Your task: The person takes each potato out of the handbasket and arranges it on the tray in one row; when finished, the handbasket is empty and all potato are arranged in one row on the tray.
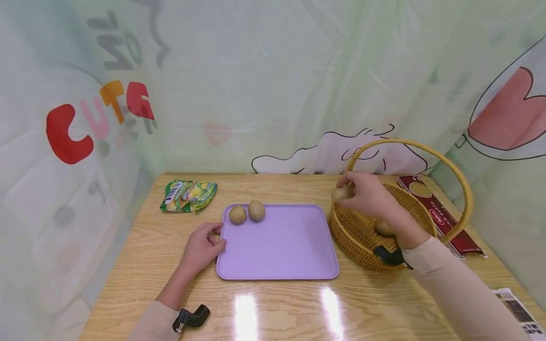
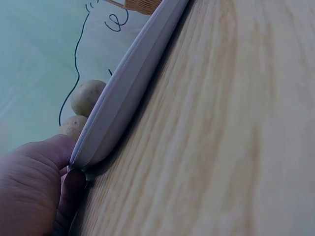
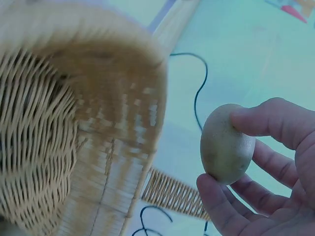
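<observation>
My right hand (image 1: 362, 192) pinches a potato (image 3: 227, 143) between thumb and fingers, above the left rim of the wicker basket (image 1: 426, 208). Another potato (image 1: 384, 227) lies inside that basket, partly hidden by the right forearm. At the left edge of a lilac tray (image 1: 277, 246), my left hand (image 1: 203, 246) holds the rim with thumb and fingers. Two potatoes, one browner (image 1: 237, 214) and one paler (image 1: 257, 210), sit side by side in the tray's far left corner. The left wrist view shows the tray's side wall (image 2: 118, 98) rising from the wood.
A green Fox's candy bag (image 1: 189, 195) lies behind and left of the tray on the wooden table (image 1: 273, 312). Right of the basket, whose tall handle (image 1: 465, 189) arches up, lies a dark red package (image 1: 439, 213). A printed sheet (image 1: 518, 310) is at the near right. A patterned curtain (image 1: 256, 85) hangs behind.
</observation>
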A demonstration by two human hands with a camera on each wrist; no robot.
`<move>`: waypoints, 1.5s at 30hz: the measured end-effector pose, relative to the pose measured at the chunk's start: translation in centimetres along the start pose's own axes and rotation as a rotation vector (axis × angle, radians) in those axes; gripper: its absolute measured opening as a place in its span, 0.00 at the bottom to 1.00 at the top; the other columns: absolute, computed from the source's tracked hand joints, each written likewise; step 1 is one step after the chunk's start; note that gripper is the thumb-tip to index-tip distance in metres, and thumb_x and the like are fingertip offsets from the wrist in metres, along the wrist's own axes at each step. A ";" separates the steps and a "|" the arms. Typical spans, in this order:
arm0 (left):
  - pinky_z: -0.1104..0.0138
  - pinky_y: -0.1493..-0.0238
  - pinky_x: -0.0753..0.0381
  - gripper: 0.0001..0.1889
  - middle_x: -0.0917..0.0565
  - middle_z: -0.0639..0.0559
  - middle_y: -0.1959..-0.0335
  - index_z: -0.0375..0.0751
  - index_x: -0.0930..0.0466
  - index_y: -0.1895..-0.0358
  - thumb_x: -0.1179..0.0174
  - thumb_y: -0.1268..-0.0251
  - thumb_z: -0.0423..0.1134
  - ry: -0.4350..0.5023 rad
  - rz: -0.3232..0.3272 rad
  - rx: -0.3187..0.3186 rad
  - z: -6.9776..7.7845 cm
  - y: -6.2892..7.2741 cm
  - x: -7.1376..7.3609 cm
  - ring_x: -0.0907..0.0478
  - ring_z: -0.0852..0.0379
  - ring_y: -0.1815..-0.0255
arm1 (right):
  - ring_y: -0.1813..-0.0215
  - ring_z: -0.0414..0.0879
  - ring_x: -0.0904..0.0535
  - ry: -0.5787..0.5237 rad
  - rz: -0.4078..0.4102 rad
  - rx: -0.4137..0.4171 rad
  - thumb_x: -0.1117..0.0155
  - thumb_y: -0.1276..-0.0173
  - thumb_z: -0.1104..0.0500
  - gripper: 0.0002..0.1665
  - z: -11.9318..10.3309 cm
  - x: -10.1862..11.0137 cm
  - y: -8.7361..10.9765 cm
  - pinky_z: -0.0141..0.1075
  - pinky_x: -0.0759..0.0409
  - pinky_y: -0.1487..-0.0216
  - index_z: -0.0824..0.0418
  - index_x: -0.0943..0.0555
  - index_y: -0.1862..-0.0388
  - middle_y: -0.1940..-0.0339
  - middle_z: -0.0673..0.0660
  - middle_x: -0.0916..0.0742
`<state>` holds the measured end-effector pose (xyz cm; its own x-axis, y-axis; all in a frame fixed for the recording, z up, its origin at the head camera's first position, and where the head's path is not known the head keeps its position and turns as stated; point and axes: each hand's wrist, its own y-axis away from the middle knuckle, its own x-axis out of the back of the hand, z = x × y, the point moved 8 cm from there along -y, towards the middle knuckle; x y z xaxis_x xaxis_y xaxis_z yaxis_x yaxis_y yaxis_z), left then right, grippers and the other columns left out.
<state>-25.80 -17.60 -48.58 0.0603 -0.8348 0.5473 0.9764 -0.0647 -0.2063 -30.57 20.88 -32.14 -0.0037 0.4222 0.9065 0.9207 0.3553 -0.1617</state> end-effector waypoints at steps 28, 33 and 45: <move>0.69 0.70 0.23 0.23 0.22 0.52 0.61 0.38 0.20 0.44 0.30 0.46 0.34 -0.011 0.000 0.003 -0.2 -0.2 -0.1 0.25 0.59 0.71 | 0.59 0.52 0.24 -0.095 -0.037 0.124 0.24 0.54 0.64 0.20 -4.7 -6.3 -3.2 0.43 0.25 0.60 0.62 0.19 0.59 0.60 0.57 0.17; 0.69 0.71 0.23 0.23 0.22 0.53 0.61 0.39 0.20 0.44 0.31 0.45 0.35 -0.021 -0.002 0.008 -0.4 -0.2 -0.1 0.25 0.58 0.71 | 0.60 0.51 0.23 -0.086 -0.041 0.118 0.24 0.54 0.64 0.20 -5.3 -7.8 -3.9 0.43 0.26 0.59 0.62 0.18 0.60 0.63 0.56 0.16; 0.70 0.72 0.23 0.23 0.22 0.52 0.61 0.37 0.20 0.45 0.30 0.46 0.33 -0.014 0.011 0.000 -0.2 -0.2 0.1 0.25 0.59 0.72 | 0.59 0.50 0.23 -0.090 -0.102 0.097 0.26 0.52 0.64 0.18 -5.5 -12.2 -5.8 0.43 0.25 0.56 0.60 0.17 0.60 0.63 0.54 0.16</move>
<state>-26.00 -17.76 -48.63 0.0738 -0.8279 0.5561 0.9756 -0.0557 -0.2125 -33.73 9.10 -40.14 -0.1346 0.4512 0.8822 0.8719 0.4770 -0.1109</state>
